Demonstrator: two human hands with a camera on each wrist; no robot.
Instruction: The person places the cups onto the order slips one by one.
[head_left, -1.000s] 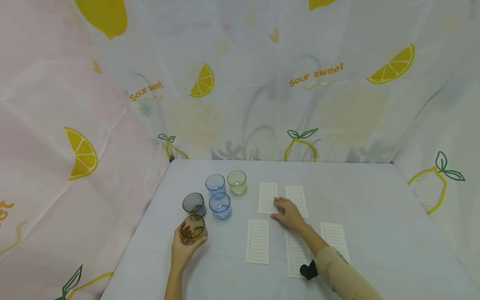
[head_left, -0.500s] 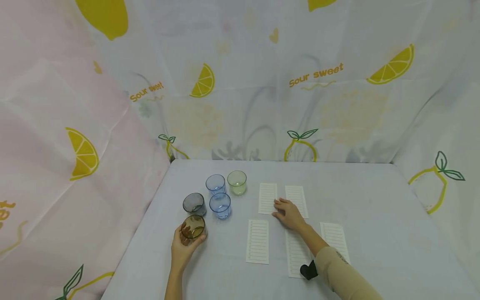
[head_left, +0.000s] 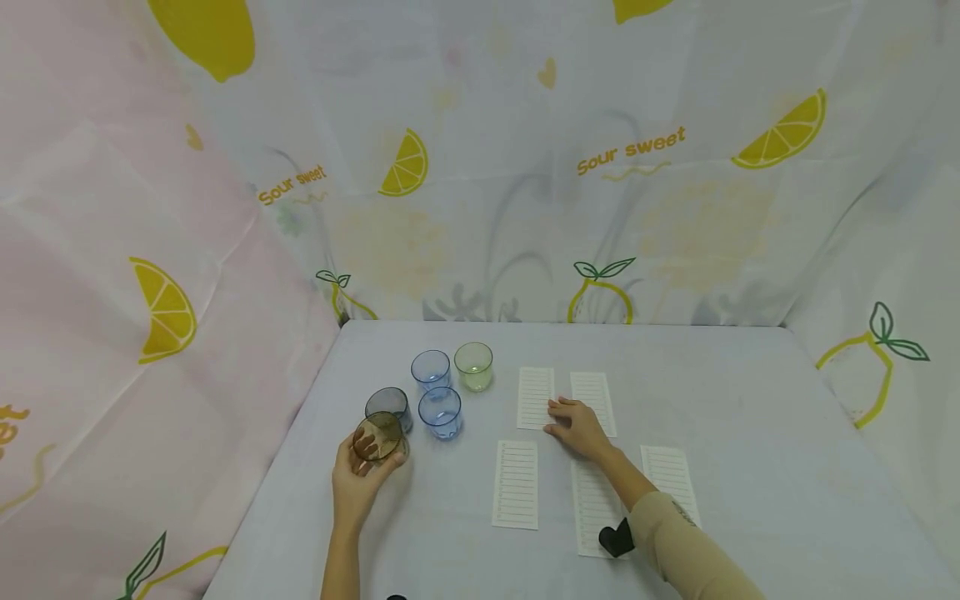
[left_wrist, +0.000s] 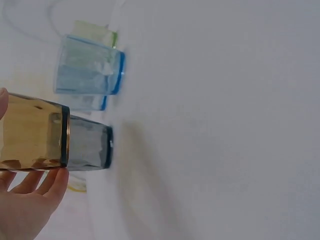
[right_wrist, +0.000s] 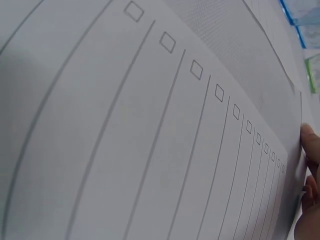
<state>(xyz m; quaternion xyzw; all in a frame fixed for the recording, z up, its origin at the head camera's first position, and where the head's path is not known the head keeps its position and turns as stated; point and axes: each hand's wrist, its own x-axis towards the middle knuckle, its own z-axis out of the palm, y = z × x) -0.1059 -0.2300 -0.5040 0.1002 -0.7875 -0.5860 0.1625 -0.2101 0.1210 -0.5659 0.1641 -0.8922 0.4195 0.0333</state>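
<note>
My left hand (head_left: 354,483) grips a brown-amber glass tumbler (head_left: 378,436), thumb on one side and fingers on the other. In the left wrist view the amber tumbler (left_wrist: 35,132) is raised off the table, its base nearer the camera than that of the grey tumbler (left_wrist: 90,144) behind it. From the head view it overlaps the front of the grey tumbler (head_left: 388,402). My right hand (head_left: 581,429) rests low over the table between ruled white paper slips, fingers loosely bent, fingertips at the edge of the back left slip (head_left: 536,398). Nothing shows in its fingers.
Two blue tumblers (head_left: 441,411) and a green tumbler (head_left: 474,367) stand close together beyond the left hand. More ruled slips (head_left: 514,485) lie at the middle and right, one partly under the right forearm. A black heart shape (head_left: 617,539) is beside the sleeve (head_left: 678,542).
The left hand has lifted the amber tumbler and shifted it slightly left and away, so it now overlaps the grey one in view. The right hand has stayed almost still.
</note>
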